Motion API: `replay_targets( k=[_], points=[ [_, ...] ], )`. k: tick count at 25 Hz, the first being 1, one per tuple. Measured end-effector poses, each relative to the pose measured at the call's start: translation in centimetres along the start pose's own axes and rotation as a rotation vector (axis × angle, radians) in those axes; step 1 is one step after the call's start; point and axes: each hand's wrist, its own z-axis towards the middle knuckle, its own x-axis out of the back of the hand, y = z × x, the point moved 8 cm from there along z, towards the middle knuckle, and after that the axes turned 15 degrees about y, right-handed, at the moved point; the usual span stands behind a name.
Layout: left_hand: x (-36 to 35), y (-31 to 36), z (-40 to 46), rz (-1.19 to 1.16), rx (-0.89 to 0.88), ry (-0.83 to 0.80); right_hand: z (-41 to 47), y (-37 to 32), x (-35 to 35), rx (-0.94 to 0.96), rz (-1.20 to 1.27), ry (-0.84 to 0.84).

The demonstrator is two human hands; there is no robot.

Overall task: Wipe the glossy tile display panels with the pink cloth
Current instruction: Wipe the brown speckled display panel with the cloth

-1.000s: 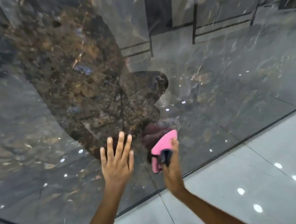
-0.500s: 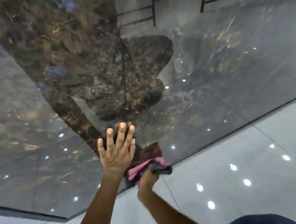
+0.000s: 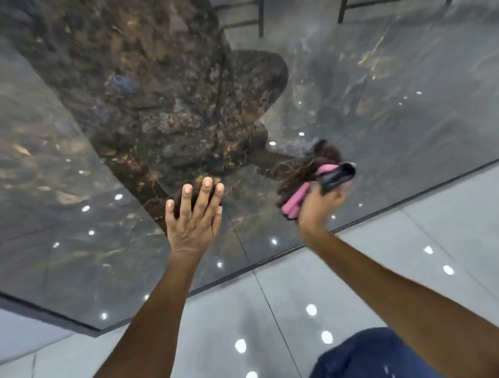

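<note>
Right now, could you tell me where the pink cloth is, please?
The pink cloth is bunched in the right hand, right of centre in the head view, against the tile panel near its bottom edge, right of the flat left hand.

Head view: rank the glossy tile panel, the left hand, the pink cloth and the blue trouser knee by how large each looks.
1. Glossy tile panel
2. Blue trouser knee, though it is close to the camera
3. Left hand
4. Pink cloth, bunched in the right hand

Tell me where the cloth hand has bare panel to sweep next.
Bare panel lies right of and above the right hand gripping the pink cloth. Leftward is crowded: the left hand lies flat there. Below, the panel's edge is close.
</note>
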Motion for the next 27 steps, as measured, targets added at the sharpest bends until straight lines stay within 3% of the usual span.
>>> replay_targets(
  k=[3,5,8,10,12,14,16,19,20,21,24,25,26,27],
  points=[
    [1.3,0.0,1.7,-0.134,0.181,-0.154,-4.6,-4.5,-0.1,0.303,-0.108,-0.307],
    [2.1,0.7,4.9,-0.285,0.312,-0.187,-1.0,-10.8,-0.3,0.440,-0.065,-0.246],
    [1.9,-0.4,15.4,-0.427,0.455,-0.048,4.3,-22.7,0.4,0.681,0.012,-0.017],
    [1.4,-1.7,22.2,-0.418,0.531,0.047,0.2,-27.6,0.2,1.006,0.078,-0.125],
    [0.8,-1.9,26.5,-0.385,0.591,0.086,-6.0,-27.4,-1.0,1.421,-0.107,-0.302],
    [0.7,-0.8,29.1,-0.399,0.596,0.100,-5.9,-26.2,-1.4,1.690,-0.296,-0.357],
    [0.6,1.3,31.7,-0.409,0.557,0.110,0.5,-29.1,-1.5,1.632,-0.327,-0.270],
    [-0.4,4.6,36.0,-0.395,0.515,0.140,11.7,-35.5,-1.0,1.046,-0.016,-0.211],
    [-0.9,5.6,37.1,-0.381,0.510,0.150,12.1,-36.6,-1.6,1.000,0.069,-0.260],
    [-1.5,6.6,37.9,-0.372,0.505,0.152,10.8,-36.9,-2.2,1.101,0.057,-0.318],
    [-3.4,9.6,39.7,-0.318,0.508,0.132,6.9,-32.8,-2.6,1.859,-0.089,-0.508],
    [-4.0,10.2,39.9,-0.290,0.519,0.119,8.4,-32.3,-1.9,1.984,-0.084,-0.520],
    [-4.6,10.3,39.8,-0.252,0.533,0.105,12.1,-33.0,-1.6,1.948,-0.027,-0.482],
    [-5.1,10.2,39.5,-0.199,0.539,0.092,16.3,-34.9,-1.3,1.791,0.022,-0.400]
  ],
)
